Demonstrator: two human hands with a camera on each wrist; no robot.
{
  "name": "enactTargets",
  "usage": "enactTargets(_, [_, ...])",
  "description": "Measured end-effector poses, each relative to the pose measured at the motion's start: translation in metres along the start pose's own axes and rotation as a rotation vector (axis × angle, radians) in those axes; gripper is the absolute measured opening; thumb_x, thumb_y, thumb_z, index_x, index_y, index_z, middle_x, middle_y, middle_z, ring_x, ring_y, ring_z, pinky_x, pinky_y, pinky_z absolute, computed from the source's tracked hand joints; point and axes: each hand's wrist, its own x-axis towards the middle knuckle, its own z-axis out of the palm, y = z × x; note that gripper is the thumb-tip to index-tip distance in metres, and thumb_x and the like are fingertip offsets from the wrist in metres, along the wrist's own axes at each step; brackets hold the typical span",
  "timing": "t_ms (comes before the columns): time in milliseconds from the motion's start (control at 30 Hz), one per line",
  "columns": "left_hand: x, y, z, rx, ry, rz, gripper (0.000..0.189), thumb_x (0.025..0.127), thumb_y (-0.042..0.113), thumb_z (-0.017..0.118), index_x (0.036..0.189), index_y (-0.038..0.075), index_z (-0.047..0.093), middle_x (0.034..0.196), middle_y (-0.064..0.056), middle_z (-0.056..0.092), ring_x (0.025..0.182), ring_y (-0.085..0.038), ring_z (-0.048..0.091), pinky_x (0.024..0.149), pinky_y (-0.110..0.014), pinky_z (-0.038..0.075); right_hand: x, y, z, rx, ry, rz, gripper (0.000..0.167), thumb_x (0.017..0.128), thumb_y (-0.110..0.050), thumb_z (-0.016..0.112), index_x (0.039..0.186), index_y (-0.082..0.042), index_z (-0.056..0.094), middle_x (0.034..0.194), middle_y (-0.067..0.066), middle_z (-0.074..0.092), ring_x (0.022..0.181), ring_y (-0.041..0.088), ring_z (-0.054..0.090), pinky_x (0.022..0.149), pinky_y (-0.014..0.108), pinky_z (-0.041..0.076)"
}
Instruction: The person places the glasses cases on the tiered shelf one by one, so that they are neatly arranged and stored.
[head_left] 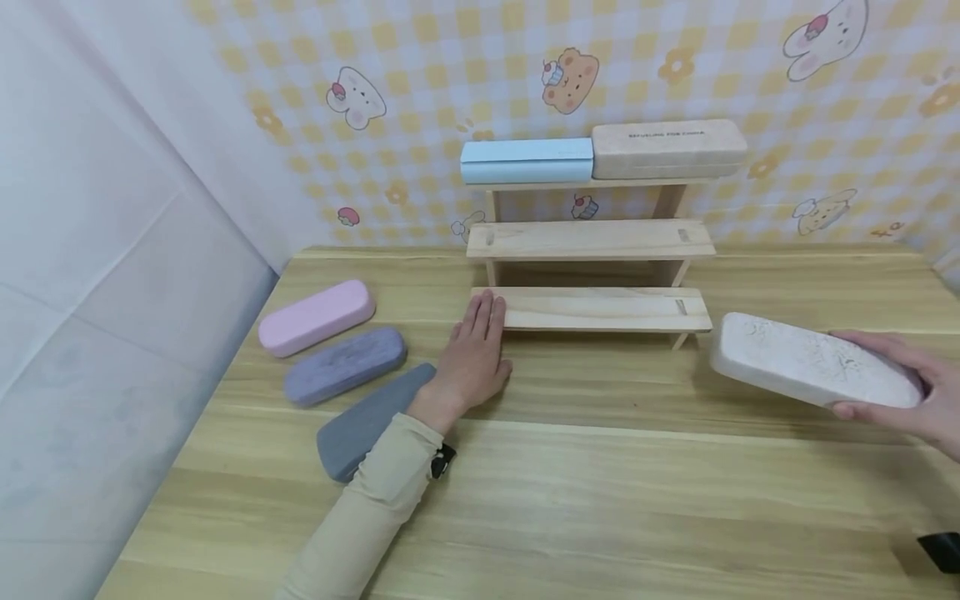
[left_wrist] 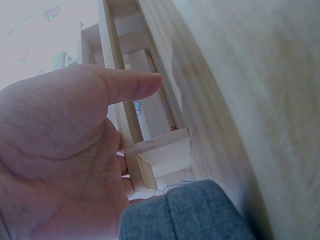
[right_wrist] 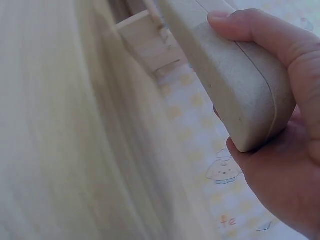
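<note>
My left hand (head_left: 471, 363) rests its straight fingers on the left end of the lowest step of a three-tier wooden rack (head_left: 592, 309). In the left wrist view the thumb stands apart from the fingers, beside the rack's edge. At the right, my right hand (head_left: 911, 383) grips one end of a white glasses case (head_left: 813, 357) with a faint grey pattern, thumb on one side and fingers on the other. The case's far end points at the rack's lowest step. In the right wrist view the case (right_wrist: 235, 75) shows a seam along its side.
A light blue case (head_left: 527, 162) and a beige case (head_left: 667, 150) stand side by side on the top tier. Left of the rack lie a pink case (head_left: 317, 318), a purple case (head_left: 345, 367) and a grey-blue case (head_left: 360, 429), partly behind my left forearm. Checked cloth hangs behind.
</note>
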Motion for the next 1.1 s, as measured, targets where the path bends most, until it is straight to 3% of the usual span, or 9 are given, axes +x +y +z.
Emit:
enactTargets(167, [0.0,0.0,0.001,0.013,-0.003,-0.001,0.079,0.095,0.029,0.052,0.148,0.0,0.002,0.154,-0.018,-0.002,0.14,-0.029,-0.003,0.109,-0.045,0.019,0.006,-0.005,-0.002,0.049,0.063,-0.04,0.089,0.059,0.011,0.08,0.138,-0.013,0.047,0.115,-0.022,0.044,0.1,-0.005,0.036,0.072,0.009,0.025])
enactTargets(367, [0.0,-0.001,0.002,0.02,-0.007,-0.003,0.079,0.095,0.03,0.052,0.148,0.0,0.002,0.154,-0.018,-0.003,0.14,-0.029,-0.004,0.109,-0.045,0.019,0.017,-0.015,-0.005,0.022,0.079,-0.049,0.089,0.059,0.009,0.082,0.138,-0.016,0.048,0.115,-0.024,0.042,0.1,-0.006,0.037,0.071,0.006,0.027])
enactTargets(767, [0.001,0.001,0.0,0.031,-0.018,-0.012,0.079,0.095,0.03,0.051,0.148,0.001,0.0,0.154,-0.017,-0.004,0.14,-0.027,-0.005,0.109,-0.044,0.018,0.043,-0.053,-0.005,-0.062,-0.009,-0.027,0.084,0.068,-0.007,0.083,0.14,-0.025,0.044,0.119,-0.025,0.04,0.1,-0.006,0.035,0.069,0.009,0.024])
enactTargets(967, [0.001,0.001,0.0,0.034,-0.017,-0.017,0.08,0.095,0.031,0.052,0.148,0.001,0.0,0.154,-0.017,-0.004,0.14,-0.027,-0.004,0.109,-0.044,0.018,0.062,-0.074,0.006,-0.099,-0.04,-0.096,0.083,0.067,-0.012,0.084,0.139,-0.027,0.046,0.134,-0.018,0.04,0.1,-0.005,0.035,0.071,0.017,0.026])
enactTargets(1100, [0.001,0.001,0.001,0.035,-0.009,-0.01,0.08,0.095,0.031,0.052,0.148,0.001,0.001,0.154,-0.017,-0.003,0.14,-0.028,-0.004,0.109,-0.044,0.019,0.074,-0.088,0.013,-0.079,-0.057,-0.133,0.081,0.067,-0.013,0.085,0.138,-0.026,0.048,0.134,-0.013,0.042,0.098,0.004,0.039,0.07,0.02,0.028])
